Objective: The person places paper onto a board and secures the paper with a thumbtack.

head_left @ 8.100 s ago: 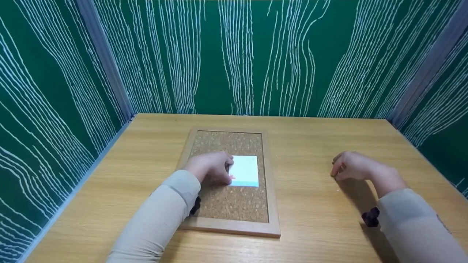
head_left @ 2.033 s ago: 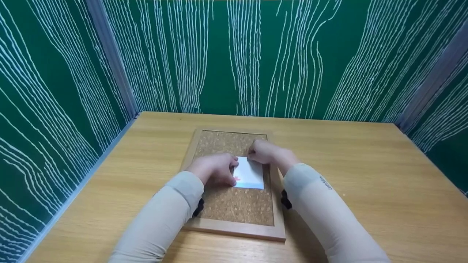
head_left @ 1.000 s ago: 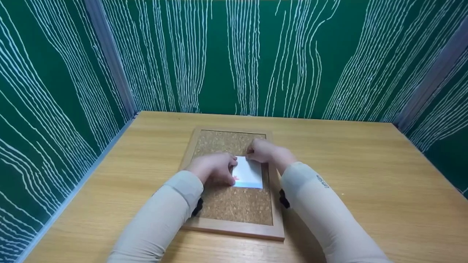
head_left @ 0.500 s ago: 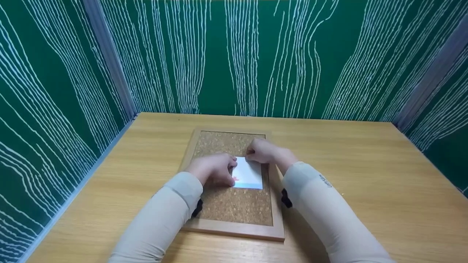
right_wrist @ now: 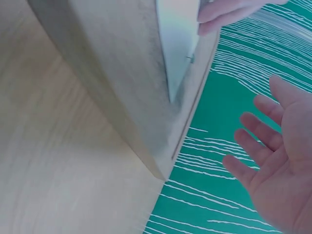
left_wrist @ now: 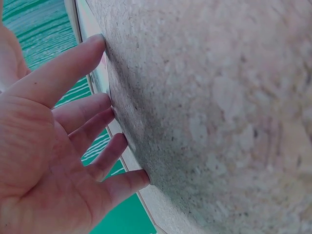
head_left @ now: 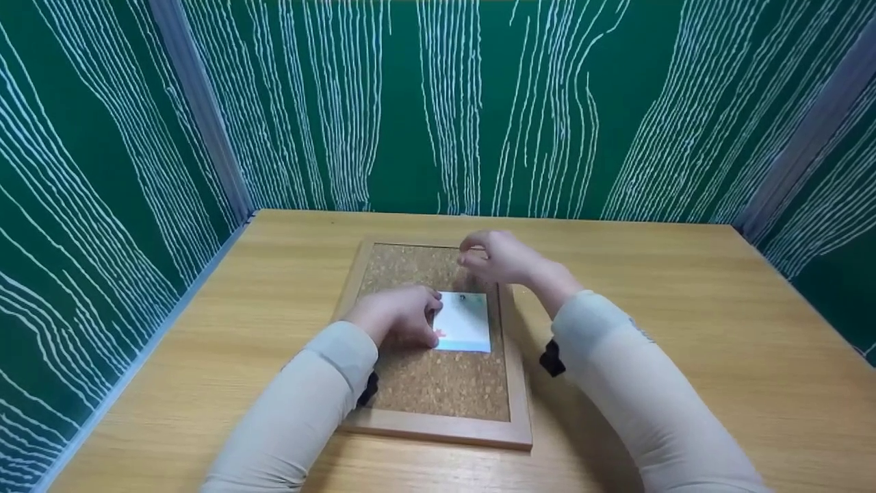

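Observation:
A small white paper note point(head_left: 465, 323), with a red mark at its lower left and a blue band along its bottom, lies on a wood-framed cork board point(head_left: 445, 390). Near the note's top edge stands a small dark pin point(head_left: 462, 298); in the right wrist view the pin point(right_wrist: 190, 59) sticks out from the paper. My left hand point(head_left: 400, 316) rests its fingertips at the note's left edge; in the left wrist view those fingers point(left_wrist: 80, 113) are spread, touching the cork. My right hand point(head_left: 505, 259) hovers over the board's upper right, fingers loose, holding nothing.
The board lies on a wooden table point(head_left: 650, 287), its frame point(head_left: 445, 430) slightly raised. Green walls point(head_left: 616, 137) with white wavy lines enclose the table at the back and sides. A dark wrist camera point(head_left: 553, 359) sits below the right cuff.
Earlier the right hand came from the right side to the note's top edge. Since half a second ago it has lifted up and away, and the pin shows. The left hand has stayed.

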`<state>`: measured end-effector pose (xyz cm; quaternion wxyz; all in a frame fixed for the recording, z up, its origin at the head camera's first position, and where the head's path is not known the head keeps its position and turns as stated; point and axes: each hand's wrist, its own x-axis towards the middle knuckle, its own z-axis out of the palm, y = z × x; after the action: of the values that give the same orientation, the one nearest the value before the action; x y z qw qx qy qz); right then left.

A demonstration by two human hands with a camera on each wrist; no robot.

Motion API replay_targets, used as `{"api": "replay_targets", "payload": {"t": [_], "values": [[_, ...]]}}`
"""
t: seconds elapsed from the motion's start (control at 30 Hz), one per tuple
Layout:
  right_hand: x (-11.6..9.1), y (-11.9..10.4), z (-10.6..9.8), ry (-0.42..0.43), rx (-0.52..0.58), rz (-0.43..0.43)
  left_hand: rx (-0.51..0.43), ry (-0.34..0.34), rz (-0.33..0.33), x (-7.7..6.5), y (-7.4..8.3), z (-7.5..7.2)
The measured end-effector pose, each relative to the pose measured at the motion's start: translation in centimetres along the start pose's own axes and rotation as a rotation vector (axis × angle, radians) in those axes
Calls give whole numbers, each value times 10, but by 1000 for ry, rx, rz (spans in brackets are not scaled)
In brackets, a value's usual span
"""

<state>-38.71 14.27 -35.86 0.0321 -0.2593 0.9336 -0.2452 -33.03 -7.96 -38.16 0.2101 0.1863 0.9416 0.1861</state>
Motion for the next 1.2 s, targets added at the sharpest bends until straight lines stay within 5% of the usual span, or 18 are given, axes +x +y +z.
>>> {"api": "replay_targets", "payload": {"t": [0.27,0.6,1.0,1.2], "values": [[-2,-2,-5,-17,-129,28,17,-5,22,-1,2,-2],[-2,2,10,-187,-167,172,27,4,18,0,0,1],[-1,8,23,-179,-231,222,-30,-3,-13,1,0,1],[3,9,27,-181,-310,209,89,0,86,3,-1,0]]}}
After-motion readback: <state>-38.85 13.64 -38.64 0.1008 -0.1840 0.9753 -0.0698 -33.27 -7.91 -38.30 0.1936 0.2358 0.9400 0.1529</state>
